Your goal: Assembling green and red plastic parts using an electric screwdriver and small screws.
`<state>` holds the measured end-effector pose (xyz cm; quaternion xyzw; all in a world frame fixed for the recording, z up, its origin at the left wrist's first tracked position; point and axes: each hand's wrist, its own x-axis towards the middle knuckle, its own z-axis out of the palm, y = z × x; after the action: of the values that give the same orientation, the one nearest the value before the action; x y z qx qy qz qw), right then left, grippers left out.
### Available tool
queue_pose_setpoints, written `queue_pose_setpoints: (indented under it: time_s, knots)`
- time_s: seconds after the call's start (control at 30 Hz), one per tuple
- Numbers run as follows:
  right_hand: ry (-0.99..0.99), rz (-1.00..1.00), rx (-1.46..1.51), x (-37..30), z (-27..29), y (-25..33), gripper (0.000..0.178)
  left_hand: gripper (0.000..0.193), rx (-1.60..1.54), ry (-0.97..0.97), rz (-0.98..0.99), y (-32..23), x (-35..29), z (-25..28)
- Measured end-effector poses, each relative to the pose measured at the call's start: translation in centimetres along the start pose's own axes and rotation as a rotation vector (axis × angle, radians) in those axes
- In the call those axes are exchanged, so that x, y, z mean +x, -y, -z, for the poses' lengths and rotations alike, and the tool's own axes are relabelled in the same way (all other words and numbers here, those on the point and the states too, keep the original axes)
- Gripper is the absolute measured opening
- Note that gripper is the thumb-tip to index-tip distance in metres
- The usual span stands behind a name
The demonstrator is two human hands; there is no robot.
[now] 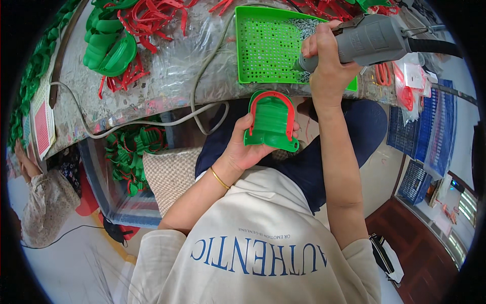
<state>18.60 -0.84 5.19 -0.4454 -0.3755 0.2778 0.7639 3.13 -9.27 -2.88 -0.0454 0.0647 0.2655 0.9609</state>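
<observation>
left hand grips green piece edged with red strip; right hand clasps grey power tool over green tray.

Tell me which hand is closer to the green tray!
Right: the right hand grips the grey tool over the right part of the tray. The left hand is below it in the picture, holding a green piece.

Just one head-cam fisheye, pretty close above the cream T-shirt, downward view, workbench beyond it.
</observation>
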Motion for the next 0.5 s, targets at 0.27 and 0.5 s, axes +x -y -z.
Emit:
queue_pose_setpoints:
  time_s: [0.27, 0.5]
  knots:
    - [0.02, 0.033, -0.054, 0.2, -0.2, 0.2, 0.016, 0.078, 0.015, -0.023, -0.013, 0.1, -0.1, 0.2]
    - [0.033, 0.047, 0.073, 0.7, 0.3, 2.1, 0.018, 0.077, 0.002, -0.021, -0.001, 0.1, 0.1, 0.2]
